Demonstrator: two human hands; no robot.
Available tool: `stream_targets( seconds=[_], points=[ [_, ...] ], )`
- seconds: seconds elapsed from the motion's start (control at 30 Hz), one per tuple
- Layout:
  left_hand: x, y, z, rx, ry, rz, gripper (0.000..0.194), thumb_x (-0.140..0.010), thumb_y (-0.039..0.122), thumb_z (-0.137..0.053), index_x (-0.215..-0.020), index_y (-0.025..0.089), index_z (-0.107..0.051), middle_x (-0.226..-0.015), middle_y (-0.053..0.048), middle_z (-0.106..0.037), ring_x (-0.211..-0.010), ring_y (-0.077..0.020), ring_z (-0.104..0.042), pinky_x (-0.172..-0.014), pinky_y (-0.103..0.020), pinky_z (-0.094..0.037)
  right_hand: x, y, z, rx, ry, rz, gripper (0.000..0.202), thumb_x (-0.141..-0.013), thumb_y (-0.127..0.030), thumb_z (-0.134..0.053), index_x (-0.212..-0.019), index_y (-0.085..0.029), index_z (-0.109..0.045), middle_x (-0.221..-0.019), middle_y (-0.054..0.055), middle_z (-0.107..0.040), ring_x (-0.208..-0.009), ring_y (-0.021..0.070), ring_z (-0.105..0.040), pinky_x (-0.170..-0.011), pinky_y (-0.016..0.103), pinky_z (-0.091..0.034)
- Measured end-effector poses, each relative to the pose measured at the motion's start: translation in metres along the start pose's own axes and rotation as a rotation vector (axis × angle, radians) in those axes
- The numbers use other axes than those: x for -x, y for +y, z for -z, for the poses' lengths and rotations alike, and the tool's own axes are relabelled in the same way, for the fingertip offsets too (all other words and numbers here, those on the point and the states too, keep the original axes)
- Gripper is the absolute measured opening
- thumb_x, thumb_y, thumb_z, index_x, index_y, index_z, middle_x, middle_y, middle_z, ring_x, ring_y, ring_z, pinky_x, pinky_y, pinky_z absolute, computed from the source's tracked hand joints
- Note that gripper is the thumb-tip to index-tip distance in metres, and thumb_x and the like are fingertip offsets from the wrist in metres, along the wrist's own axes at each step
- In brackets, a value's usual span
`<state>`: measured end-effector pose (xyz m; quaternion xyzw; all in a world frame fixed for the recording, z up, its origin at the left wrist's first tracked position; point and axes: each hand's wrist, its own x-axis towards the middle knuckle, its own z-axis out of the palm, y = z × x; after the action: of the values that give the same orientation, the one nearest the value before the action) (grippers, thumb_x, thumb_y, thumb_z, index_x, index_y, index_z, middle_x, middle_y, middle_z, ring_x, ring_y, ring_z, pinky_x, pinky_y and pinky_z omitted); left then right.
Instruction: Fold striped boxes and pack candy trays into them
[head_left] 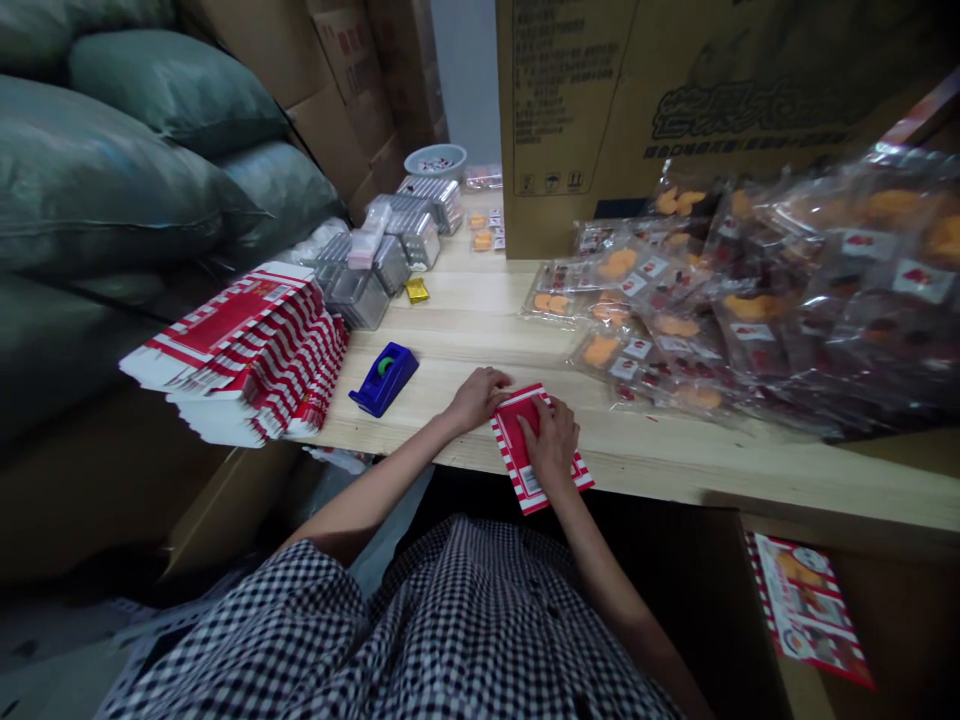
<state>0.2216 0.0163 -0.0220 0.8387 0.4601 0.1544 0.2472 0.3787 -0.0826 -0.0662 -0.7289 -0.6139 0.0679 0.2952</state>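
Observation:
A flat red-and-white striped paper packet with a barcode lies at the table's front edge, its lower end jutting past it. My left hand is closed at the packet's upper left corner, with the fingertips curled and partly hidden. Across the packet's right half rests my right hand, thumb apart on the front and fingers bent over the upper right side. Left of my hands stands a blue tape dispenser with a green core. A tall stack of similar striped packets sits at the table's left end.
Clear bags with orange pieces are heaped on the right, before a large carton. Clear plastic boxes, a small yellow sachet and a round basin stand behind. A printed packet lies low right. Bulging sacks crowd the left.

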Motion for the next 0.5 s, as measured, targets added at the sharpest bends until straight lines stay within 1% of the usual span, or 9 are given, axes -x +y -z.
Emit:
stream_targets(
  seconds=[0.07, 0.13, 0.23, 0.33, 0.5],
  points=[
    [0.009, 0.009, -0.01, -0.065, 0.066, 0.04, 0.015, -0.091, 0.025, -0.055, -0.097, 0.017, -0.066, -0.104, -0.011, -0.066, -0.103, -0.0257, -0.056, -0.092, -0.04, -0.044, 0.0, 0.0, 0.0, -0.008, 0.008, 0.003, 0.04, -0.097, -0.04, -0.051, -0.129, -0.019, -0.059, -0.133, 0.016, -0.054, -0.116, 0.0301, -0.048, -0.093, 0.042, -0.038],
    [0.014, 0.017, -0.02, -0.12, 0.102, 0.077, 0.012, -0.092, 0.024, -0.053, -0.09, 0.018, -0.063, -0.1, -0.012, -0.064, -0.101, -0.0281, -0.055, -0.091, -0.044, -0.043, 0.001, 0.0, 0.0, -0.013, 0.011, 0.009, 0.04, -0.097, -0.04, -0.051, -0.129, -0.019, -0.059, -0.133, 0.016, -0.054, -0.117, 0.0302, -0.047, -0.093, 0.042, -0.037],
    [0.014, 0.024, -0.031, -0.181, 0.127, 0.118, 0.014, -0.093, 0.021, -0.047, -0.089, 0.018, -0.06, -0.099, -0.014, -0.062, -0.102, -0.0297, -0.054, -0.091, -0.047, -0.042, 0.001, 0.0, 0.0, -0.006, 0.005, 0.015, 0.04, -0.096, -0.038, -0.053, -0.129, -0.018, -0.059, -0.133, 0.017, -0.054, -0.118, 0.0305, -0.046, -0.094, 0.043, -0.037],
    [0.009, 0.022, -0.033, -0.207, 0.121, 0.125, 0.012, -0.092, 0.019, -0.048, -0.089, 0.019, -0.06, -0.097, -0.013, -0.062, -0.101, -0.0292, -0.054, -0.089, -0.045, -0.043, 0.001, 0.001, -0.001, -0.011, 0.008, 0.013, 0.039, -0.096, -0.038, -0.053, -0.129, -0.018, -0.059, -0.133, 0.017, -0.055, -0.118, 0.0306, -0.046, -0.093, 0.043, -0.037],
    [0.002, 0.006, -0.026, -0.19, 0.11, 0.134, 0.013, -0.094, 0.019, -0.045, -0.094, 0.018, -0.058, -0.091, -0.01, -0.063, -0.091, -0.0248, -0.058, -0.082, -0.038, -0.046, 0.001, 0.001, -0.002, -0.029, 0.018, 0.01, 0.04, -0.096, -0.039, -0.053, -0.129, -0.018, -0.06, -0.133, 0.017, -0.054, -0.119, 0.0307, -0.046, -0.095, 0.043, -0.037]
  ],
)
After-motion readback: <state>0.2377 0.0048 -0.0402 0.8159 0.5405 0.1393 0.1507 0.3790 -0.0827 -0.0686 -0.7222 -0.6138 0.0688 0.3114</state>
